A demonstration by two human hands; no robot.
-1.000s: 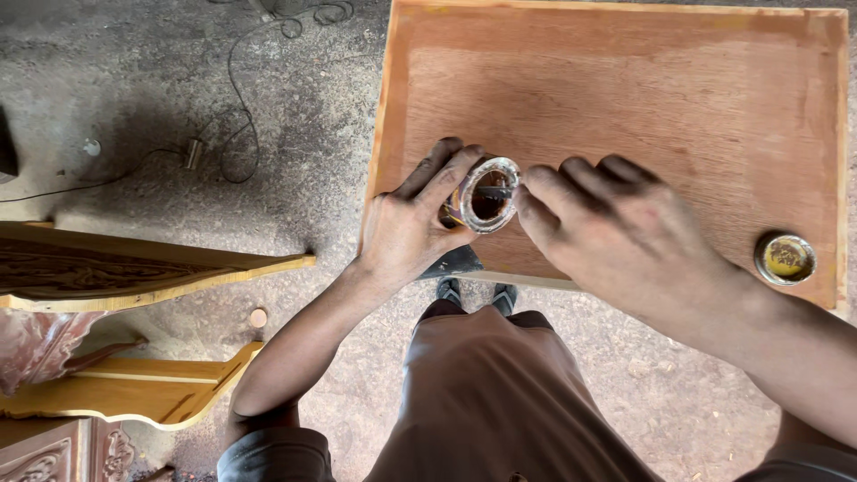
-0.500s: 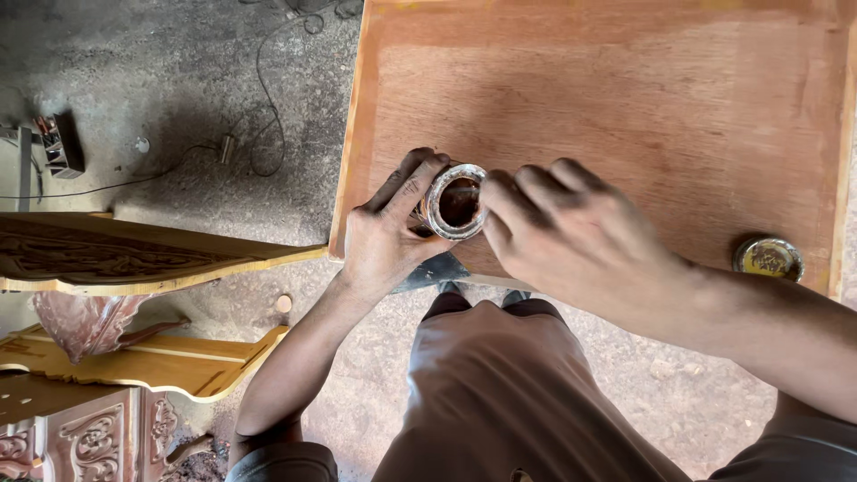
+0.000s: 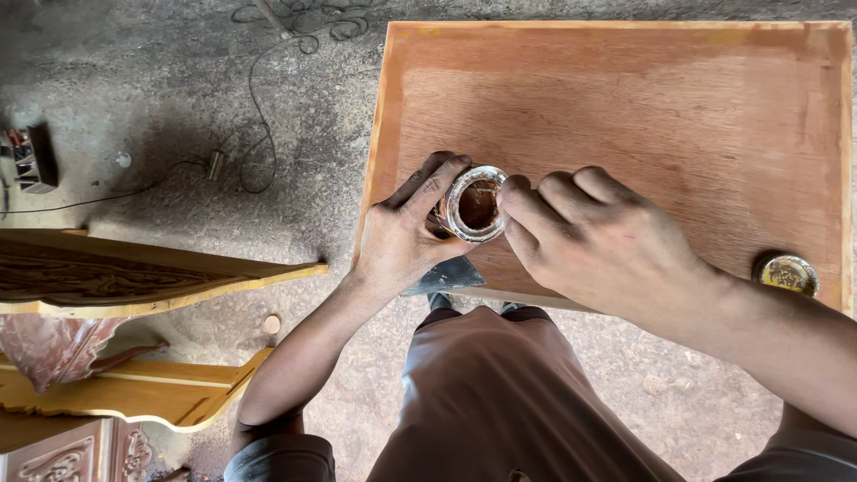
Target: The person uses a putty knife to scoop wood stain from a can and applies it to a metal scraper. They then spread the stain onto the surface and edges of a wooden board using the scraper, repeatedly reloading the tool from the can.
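**Open tin held at the near edge of a wooden panel**

Reddish-brown plywood forms the panel (image 3: 625, 107), a framed board with a paler raised rim, lying flat above a grey concrete floor (image 3: 178, 116). Near the panel's near edge, towards its left corner, stands a small round tin (image 3: 475, 203), open at the top, with dark brown contents showing inside its pale metal rim. The left hand (image 3: 406, 236) is wrapped around the tin's left side, fingers curled against its wall. The right hand (image 3: 598, 241) comes in from the right, its fingertips (image 3: 513, 195) touching the tin's rim; whether they pinch anything cannot be told. A grey flat blade (image 3: 444, 277) pokes out under the left hand at the panel's edge. By the near right corner lies a round lid (image 3: 786, 273), well apart from the tin. Carved yellow wooden furniture parts (image 3: 134, 277) sit on the floor to the left, with a thin cable (image 3: 259, 107) trailing beyond them.
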